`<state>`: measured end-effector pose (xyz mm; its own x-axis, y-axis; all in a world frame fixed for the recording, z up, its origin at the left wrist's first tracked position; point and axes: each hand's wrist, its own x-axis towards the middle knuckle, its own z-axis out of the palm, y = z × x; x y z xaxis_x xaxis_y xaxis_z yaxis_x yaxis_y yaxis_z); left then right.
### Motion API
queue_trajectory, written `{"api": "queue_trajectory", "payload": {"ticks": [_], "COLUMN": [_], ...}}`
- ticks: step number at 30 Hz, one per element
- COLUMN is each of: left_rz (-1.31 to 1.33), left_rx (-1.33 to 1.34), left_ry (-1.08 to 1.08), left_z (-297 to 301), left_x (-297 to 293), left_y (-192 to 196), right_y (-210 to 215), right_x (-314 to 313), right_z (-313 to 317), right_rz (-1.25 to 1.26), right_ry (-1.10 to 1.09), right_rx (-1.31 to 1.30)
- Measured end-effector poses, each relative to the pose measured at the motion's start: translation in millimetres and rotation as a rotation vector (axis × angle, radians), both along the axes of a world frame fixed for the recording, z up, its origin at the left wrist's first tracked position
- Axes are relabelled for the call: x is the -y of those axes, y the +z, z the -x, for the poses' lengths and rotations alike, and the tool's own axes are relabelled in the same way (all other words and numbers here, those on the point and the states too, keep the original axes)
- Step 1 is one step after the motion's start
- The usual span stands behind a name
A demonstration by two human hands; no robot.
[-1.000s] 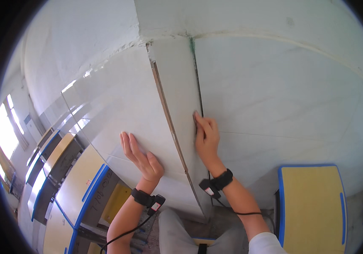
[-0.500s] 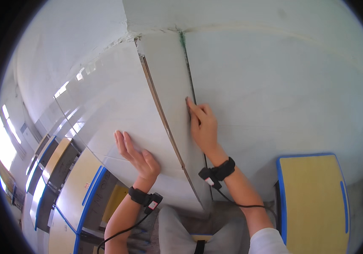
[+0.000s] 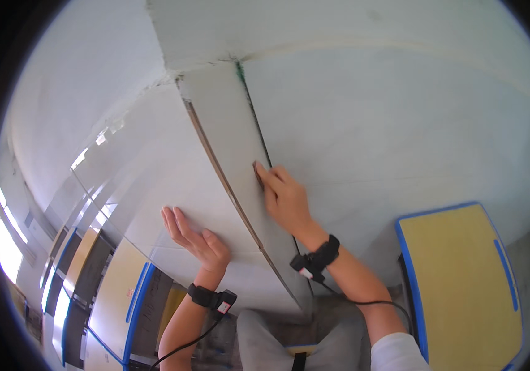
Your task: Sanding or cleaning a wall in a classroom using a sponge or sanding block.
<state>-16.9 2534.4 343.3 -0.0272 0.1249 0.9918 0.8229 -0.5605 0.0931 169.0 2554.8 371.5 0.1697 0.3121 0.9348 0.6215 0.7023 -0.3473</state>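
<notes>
A large white panel (image 3: 153, 185) leans against the white wall (image 3: 401, 136), its thick edge (image 3: 228, 142) turned toward me with a brown strip along it. My left hand (image 3: 193, 238) lies flat on the panel's glossy face, fingers together and pointing up. My right hand (image 3: 283, 198) presses its fingertips on the panel's edge face, close to the dark seam where it meets the wall. Both wrists carry black bands with cables.
A yellow desk top with a blue rim (image 3: 463, 278) stands at the lower right. More yellow, blue-edged desks (image 3: 116, 297) show at the lower left beside bright windows (image 3: 5, 247). My grey trouser legs (image 3: 265, 340) are at the bottom centre.
The view has shifted so the panel and both hands sit lower and further right in the picture. My right hand has slid slightly up along the panel's edge; the left stays flat.
</notes>
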Motion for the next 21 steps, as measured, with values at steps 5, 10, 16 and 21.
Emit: {"api": "queue_trajectory", "payload": {"ticks": [5, 10, 16, 21], "left_rz": [-0.002, -0.004, -0.017, -0.002], "left_rx": [-0.007, 0.0, -0.017, -0.025], "left_ry": [-0.022, -0.016, -0.002, -0.033], "left_z": [0, -1, 2, -7], "left_x": [-4, -5, -3, -3], "left_y": [-1, -2, -2, 0], "right_y": [10, 12, 5, 16], "right_x": [-10, -17, -14, -37], "right_z": [-3, -1, 4, -13], "right_rz": [0.033, 0.015, 0.013, -0.013], "right_ry": [-0.024, -0.041, 0.064, -0.007], "right_rx": [0.0, -0.077, -0.068, -0.103]}}
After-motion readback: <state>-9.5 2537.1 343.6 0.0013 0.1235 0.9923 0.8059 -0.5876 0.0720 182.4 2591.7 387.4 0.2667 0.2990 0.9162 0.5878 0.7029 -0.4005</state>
